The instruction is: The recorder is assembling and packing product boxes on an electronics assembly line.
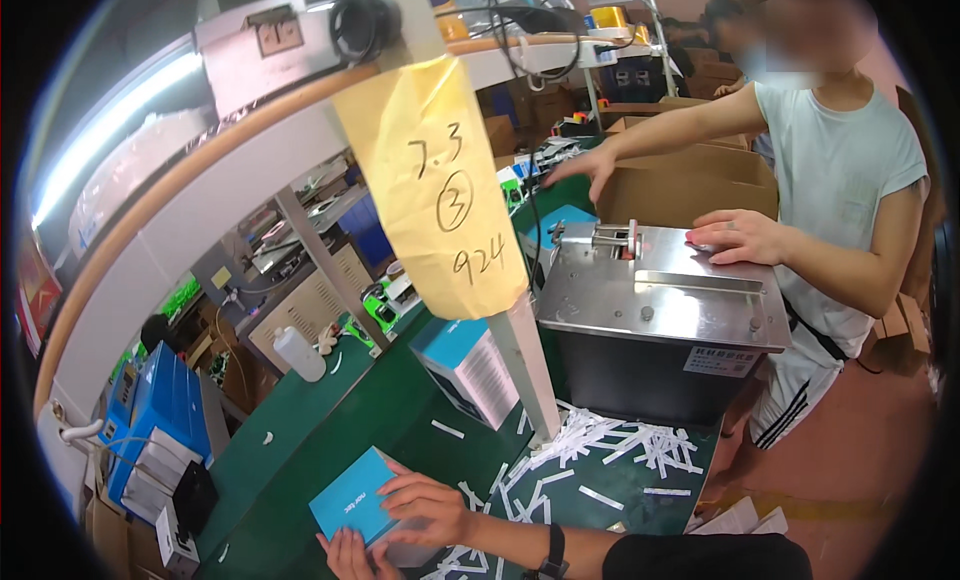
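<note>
A small blue-topped carton (348, 492) is between my two hands, tilted, just over the green table at the bottom of the view. My left hand (352, 557) grips its near edge, fingertips over the rim. Against the right side of the carton is my right hand (428, 507), its fingers bent round the upper edge. That wrist wears a dark band, and the sleeve is black. The lower part of the carton is mostly hidden by my hands. Beyond it stands another blue and white carton (470, 370).
White paper strips (580, 442) lie strewn beside a metal-topped machine (660, 300). A co-worker (835, 180) rests one hand on that machine and stretches the other arm leftward. A post with a yellow paper (435, 190) rises mid-table. A white bottle (298, 353) stands farther left.
</note>
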`<state>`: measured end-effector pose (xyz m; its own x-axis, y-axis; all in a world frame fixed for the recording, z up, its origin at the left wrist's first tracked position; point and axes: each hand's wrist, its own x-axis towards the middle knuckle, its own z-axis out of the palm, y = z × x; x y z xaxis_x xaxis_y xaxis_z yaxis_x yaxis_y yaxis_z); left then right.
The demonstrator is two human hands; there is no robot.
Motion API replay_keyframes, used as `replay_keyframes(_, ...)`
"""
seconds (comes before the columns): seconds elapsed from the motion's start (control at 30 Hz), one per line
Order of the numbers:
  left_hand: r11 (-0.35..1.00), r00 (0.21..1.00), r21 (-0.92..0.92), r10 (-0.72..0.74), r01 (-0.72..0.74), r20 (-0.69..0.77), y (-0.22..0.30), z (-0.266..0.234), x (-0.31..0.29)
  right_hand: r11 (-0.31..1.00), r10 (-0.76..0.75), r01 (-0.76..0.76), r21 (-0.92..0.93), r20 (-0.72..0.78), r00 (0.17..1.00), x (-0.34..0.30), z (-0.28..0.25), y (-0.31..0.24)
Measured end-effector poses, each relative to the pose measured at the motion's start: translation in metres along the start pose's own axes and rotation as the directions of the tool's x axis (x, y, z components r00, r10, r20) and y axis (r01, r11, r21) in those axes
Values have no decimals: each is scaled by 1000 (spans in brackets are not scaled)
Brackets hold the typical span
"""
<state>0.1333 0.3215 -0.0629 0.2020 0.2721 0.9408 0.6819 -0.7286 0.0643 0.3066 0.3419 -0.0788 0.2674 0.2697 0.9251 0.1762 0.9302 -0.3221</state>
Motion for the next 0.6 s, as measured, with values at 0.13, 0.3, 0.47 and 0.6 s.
replay_keyframes(0.13,998,995,-54,24,-19,96,-25,6,-20,999,29,-29,27,-11,1000,-4,0,8)
replay_keyframes(0.3,993,1000,-117,-30,30,-2,-18,13,-5,995,-55,51,-81,-55,997,15,3,9)
replay_keyframes(0.47,971,984,-202,-148,127,-96,-12,45,-5,995,4,0,-100,39,999,3,-10,26)
replay_keyframes(0.6,959,975,-215,-207,186,-79,-14,36,-4,996,53,-47,-77,82,995,0,-3,25)
